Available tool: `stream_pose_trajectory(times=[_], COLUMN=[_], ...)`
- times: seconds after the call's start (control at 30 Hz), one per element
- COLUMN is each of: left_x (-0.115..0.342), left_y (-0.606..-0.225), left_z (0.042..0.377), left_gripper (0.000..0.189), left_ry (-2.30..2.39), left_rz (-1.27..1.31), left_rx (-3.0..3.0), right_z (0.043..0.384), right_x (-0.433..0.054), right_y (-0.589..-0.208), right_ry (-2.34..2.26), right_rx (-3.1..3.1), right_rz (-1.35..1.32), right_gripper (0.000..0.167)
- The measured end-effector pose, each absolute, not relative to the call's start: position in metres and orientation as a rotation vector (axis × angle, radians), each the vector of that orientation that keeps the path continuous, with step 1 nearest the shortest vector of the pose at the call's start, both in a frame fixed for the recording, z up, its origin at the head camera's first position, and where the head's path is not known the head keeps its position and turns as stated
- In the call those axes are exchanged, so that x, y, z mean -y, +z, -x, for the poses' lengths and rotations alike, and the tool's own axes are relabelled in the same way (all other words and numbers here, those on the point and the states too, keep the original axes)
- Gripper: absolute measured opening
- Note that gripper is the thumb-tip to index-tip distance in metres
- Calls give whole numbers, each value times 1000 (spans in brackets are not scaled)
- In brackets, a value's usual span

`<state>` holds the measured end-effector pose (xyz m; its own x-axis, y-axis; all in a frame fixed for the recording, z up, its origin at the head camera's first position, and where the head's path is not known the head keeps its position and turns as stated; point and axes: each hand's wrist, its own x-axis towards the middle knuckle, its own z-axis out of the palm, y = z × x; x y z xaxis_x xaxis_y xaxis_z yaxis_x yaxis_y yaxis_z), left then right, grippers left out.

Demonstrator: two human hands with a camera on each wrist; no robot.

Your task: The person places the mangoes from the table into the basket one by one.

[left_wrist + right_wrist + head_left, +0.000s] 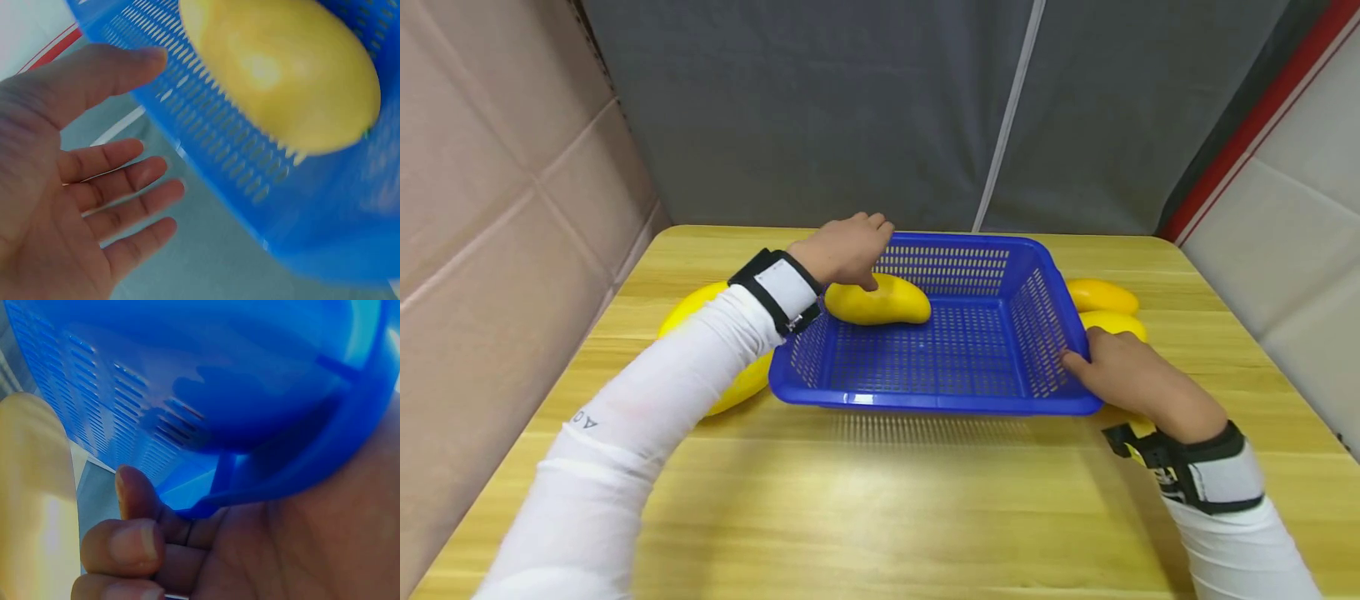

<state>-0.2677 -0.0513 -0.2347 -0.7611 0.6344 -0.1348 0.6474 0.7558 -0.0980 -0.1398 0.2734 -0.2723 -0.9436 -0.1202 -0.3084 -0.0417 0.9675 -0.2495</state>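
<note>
**Right hand (1127, 375) on the blue basket (925, 403), left hand (844, 248) empty near the yellow fruit (880, 302)**

Look at the centre of the head view! The yellow fruit lies inside the blue basket, over towards its left end, long axis running roughly left to right across the frame. And the left hand, at the basket's upper-left corner, is clearly the nearer: the fruit sits just below it and to its right, on the thumb side. In the left wrist view those fingers are spread, nearly straight, outside the wall, with nothing in their hold. Over at centre right, the right hand grips the basket's end rim, thumb inside, fingers curled beneath.

Now the murky parts: whether the left thumb touches the rim, I can't tell. The left wrist view is blurred and its top edge cuts off the fruit. At left, the white sleeve (625, 433) hides part of the yellow pieces (741, 392); at right, the hand covers some of the yellow fruits (1101, 297) there. Whether the basket's base meets the table (880, 517) stays hard to judge
</note>
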Motion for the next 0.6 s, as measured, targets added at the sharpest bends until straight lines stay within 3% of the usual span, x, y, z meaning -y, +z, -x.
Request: stream_pose_trajectory(times=[0.23,0.6], left_x=[79,121], left_y=[-217,-217], left_z=[262,260], left_gripper=[59,51], left_ry=[-169,-290], left_rz=[-1076,-974], left_rx=[-2906,-2998], right_z=[139,139], right_x=[-275,-278], right_y=[-272,-271], right_ry=[-362,-358], right_rx=[-2791,-2796], right_rz=[112,113], right_gripper=[55,57])
